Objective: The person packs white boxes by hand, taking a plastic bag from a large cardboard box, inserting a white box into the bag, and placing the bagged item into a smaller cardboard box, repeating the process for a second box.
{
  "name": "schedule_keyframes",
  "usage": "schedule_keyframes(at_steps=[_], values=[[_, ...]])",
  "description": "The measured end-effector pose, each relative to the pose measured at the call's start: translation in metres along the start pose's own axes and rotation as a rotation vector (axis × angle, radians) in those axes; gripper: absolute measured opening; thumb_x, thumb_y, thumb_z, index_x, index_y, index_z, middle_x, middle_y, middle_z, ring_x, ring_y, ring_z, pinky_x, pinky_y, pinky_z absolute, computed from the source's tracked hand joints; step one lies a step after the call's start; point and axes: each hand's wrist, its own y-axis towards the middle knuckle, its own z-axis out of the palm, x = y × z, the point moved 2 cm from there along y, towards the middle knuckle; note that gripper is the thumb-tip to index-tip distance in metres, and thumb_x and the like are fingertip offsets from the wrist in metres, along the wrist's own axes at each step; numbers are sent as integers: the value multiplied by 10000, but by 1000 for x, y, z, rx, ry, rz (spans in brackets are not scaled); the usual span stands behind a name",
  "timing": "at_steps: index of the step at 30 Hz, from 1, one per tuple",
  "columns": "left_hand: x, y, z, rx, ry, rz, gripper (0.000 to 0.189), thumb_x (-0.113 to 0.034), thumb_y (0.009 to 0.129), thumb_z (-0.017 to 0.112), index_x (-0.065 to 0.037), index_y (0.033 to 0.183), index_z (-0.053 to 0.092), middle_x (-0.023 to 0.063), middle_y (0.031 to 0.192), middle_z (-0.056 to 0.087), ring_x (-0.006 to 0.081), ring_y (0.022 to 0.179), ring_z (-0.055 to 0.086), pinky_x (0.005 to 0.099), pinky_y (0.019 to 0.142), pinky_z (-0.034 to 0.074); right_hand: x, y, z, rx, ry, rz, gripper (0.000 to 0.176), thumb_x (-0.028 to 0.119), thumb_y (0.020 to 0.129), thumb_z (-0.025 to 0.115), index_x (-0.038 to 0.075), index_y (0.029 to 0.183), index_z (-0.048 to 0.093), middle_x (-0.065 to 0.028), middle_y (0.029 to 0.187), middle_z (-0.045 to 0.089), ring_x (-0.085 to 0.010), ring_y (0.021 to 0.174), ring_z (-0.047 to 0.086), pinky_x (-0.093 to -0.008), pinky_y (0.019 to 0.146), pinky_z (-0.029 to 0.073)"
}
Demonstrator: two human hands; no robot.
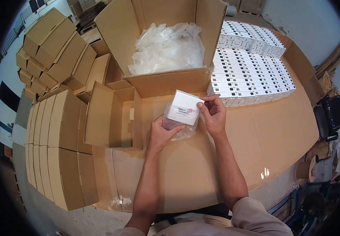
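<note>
A small white box (185, 107) with dark print and a pink mark is tilted between my hands over the cardboard-covered table. Clear plastic bag film (187, 133) wraps its lower part. My left hand (163, 131) grips the bagged lower end, thumb across the front. At the upper right corner of the box, my right hand (214, 114) pinches the edge between thumb and fingers. Just left of my hands stands an open brown carton (113, 118), its lid folded back to the left.
Behind my hands, a large carton (166, 83) holds a heap of clear plastic bags (170, 49). Rows of white boxes (252, 74) are stacked at the right back. Closed brown cartons (56, 129) line the left side. A black chair (330, 117) stands beyond the right edge.
</note>
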Motion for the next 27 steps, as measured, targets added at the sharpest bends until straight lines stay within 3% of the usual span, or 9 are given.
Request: schedule_keyframes(at_steps=[5,8,13,16,19,22,27], values=[[2,1,1,-39,-74,29,405,-76,835,856,9,1192,685,66,1094,746,129,984,690,307,874,558,1,0,1,-17,1,-16,161,25,941,730,-4,1064,630,-57,987,670,-112,864,619,-265,779,507],[13,1,-4,-48,-112,9,353,-174,893,829,-1,1169,692,34,1023,739,81,893,662,254,762,525,1,0,0,-15,-14,-16,152,28,943,730,-4,1056,634,-57,987,670,-111,863,618,-266,779,508],[25,7,-7,-113,-113,66,270,-245,982,738,-11,1110,693,7,972,720,52,828,617,228,711,474,-1,1,-1,34,-43,16,153,36,941,736,-5,1052,638,-63,1009,677,-119,884,627,-276,794,516],[25,11,-5,-163,-157,89,247,-227,1000,713,-4,1104,690,14,967,723,58,833,629,232,717,489,-3,1,0,65,-7,91,239,44,932,747,7,1138,633,-70,1030,681,-133,915,638,-286,822,528],[22,9,-4,-221,-223,26,233,-199,1008,698,8,1113,683,26,972,730,70,851,654,243,738,522,4,1,6,206,-77,103,425,14,923,740,41,1314,576,-80,1041,680,-140,953,645,-287,845,535],[25,11,-4,-243,-264,-5,228,-179,1008,695,15,1125,676,39,989,736,82,866,675,253,761,547,15,-3,13,290,-83,247,603,-29,917,723,85,1455,476,-77,1026,681,-139,942,649,-285,849,537],[25,11,-4,-265,-235,25,276,-219,1035,654,27,1160,671,54,1031,729,91,907,673,255,782,557,4,-2,13,283,-69,256,658,-59,910,713,91,1489,438,-68,984,689,-125,899,649,-274,837,530]])
